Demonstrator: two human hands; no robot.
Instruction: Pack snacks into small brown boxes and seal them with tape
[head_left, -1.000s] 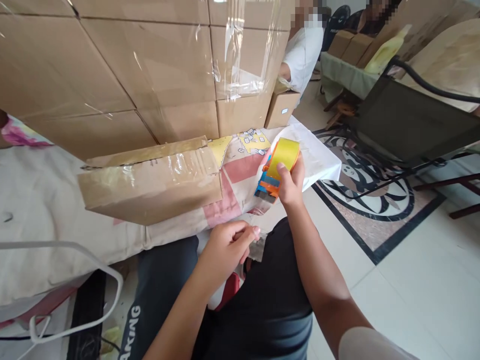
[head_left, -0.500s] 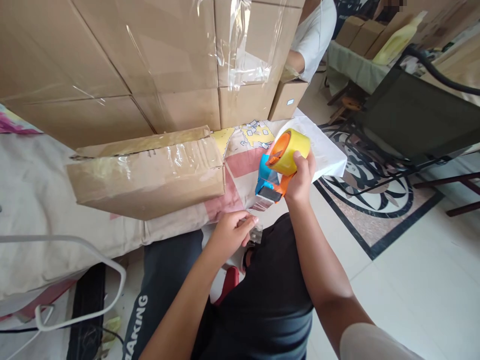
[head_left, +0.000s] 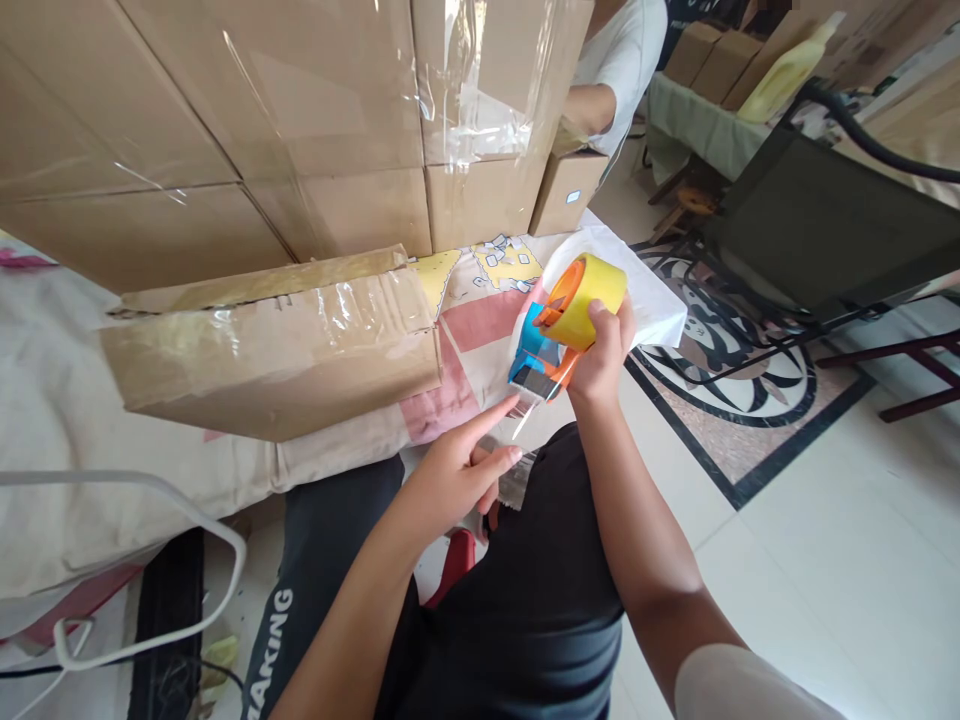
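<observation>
My right hand (head_left: 604,350) grips a blue and orange tape dispenser (head_left: 531,350) fitted with a yellow roll of packing tape (head_left: 592,297). A strip of clear tape (head_left: 517,480) hangs below the dispenser's dark front edge. Below and left of the dispenser, my left hand (head_left: 457,470) stretches its index finger up toward that edge. Its thumb and other fingers close on the clear strip, though their exact hold is partly hidden. Left of both hands lies a cardboard box (head_left: 285,350) with shiny tape across its side.
Large taped cartons (head_left: 337,100) are stacked behind the box on a cloth-covered surface (head_left: 60,400). Another person's arm (head_left: 592,105) reaches in beside a small carton (head_left: 568,190). A dark folding chair (head_left: 832,220) stands right. A white tube frame (head_left: 232,540) juts in at left.
My left index finger has straightened up toward the dispenser, and more of the clear strip shows below the thumb. The view has shifted slightly; the right hand still holds the dispenser.
</observation>
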